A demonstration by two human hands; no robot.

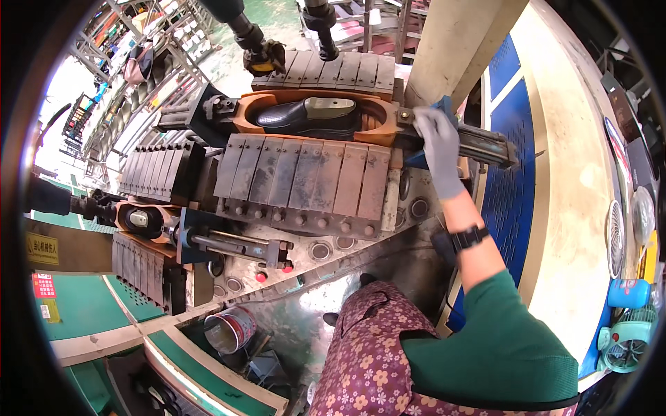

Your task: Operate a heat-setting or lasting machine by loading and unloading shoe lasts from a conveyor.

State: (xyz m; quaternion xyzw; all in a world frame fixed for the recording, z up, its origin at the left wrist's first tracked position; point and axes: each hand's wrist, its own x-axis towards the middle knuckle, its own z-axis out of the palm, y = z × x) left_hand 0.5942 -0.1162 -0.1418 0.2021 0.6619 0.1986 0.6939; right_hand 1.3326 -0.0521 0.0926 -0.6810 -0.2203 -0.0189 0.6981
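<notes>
My right hand [441, 149], in a light grey glove, reaches to the right end of an orange shoe mould [397, 123]. Its fingers look mostly stretched out, beside a blue bracket [444, 105]; whether they touch it I cannot tell. A black shoe [298, 118] lies in the mould's oval hollow, with a pale last plate [329, 107] showing in its opening. Rows of dark metal blocks [302, 173] flank the mould on its near and far sides. My left hand is out of view.
A second, smaller mould station [142, 218] with rods stands at the left. Two dark press rods [321, 31] hang above the far blocks. Red buttons [261, 276] sit on the near ledge. A bucket [230, 329] stands at lower left, a blue perforated panel [510, 173] at right.
</notes>
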